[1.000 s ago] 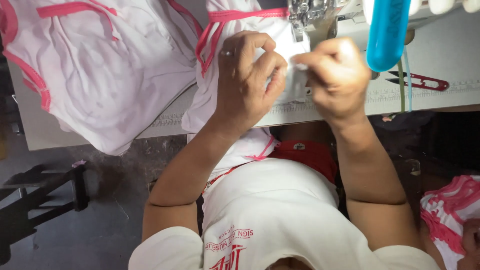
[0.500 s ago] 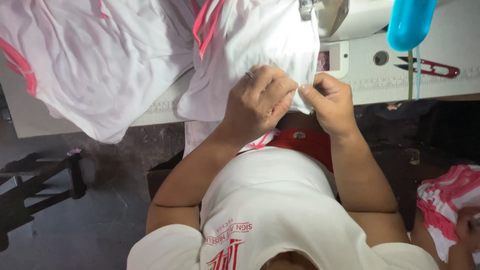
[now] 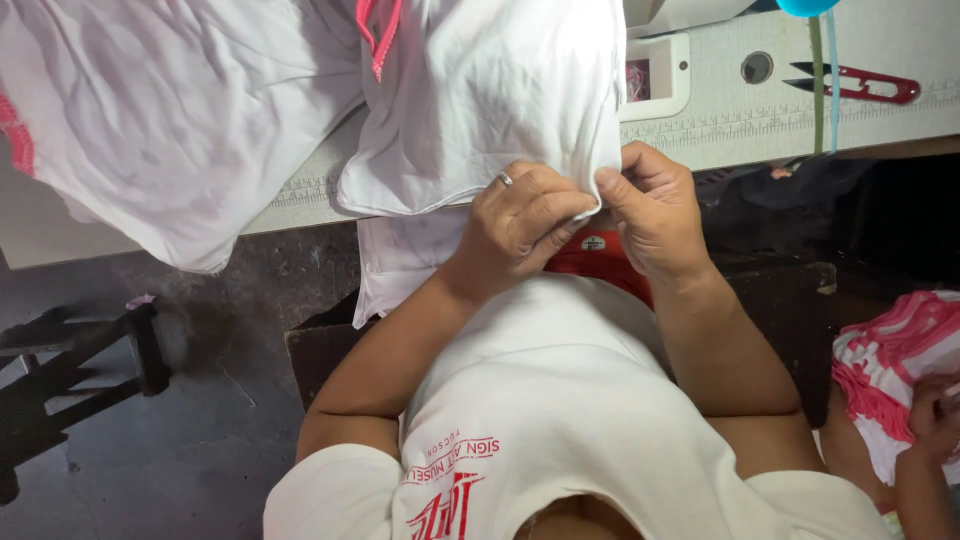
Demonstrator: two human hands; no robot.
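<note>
Both hands have come back from the sewing machine to the near edge of the worktop [image 3: 300, 190]. The left hand [image 3: 525, 225] and right hand [image 3: 655, 210] pinch the corner of the white cloth [image 3: 480, 100], fingers closed tight on it. The cloth now hangs over the edge, away from the needle.

- A small white garment label [image 3: 594, 243] with a dark mark sits on red fabric just below the two hands, near the picture's centre.
- Red printed lettering [image 3: 455, 478] runs across the person's white shirt, at 6 o'clock from that label.
</note>
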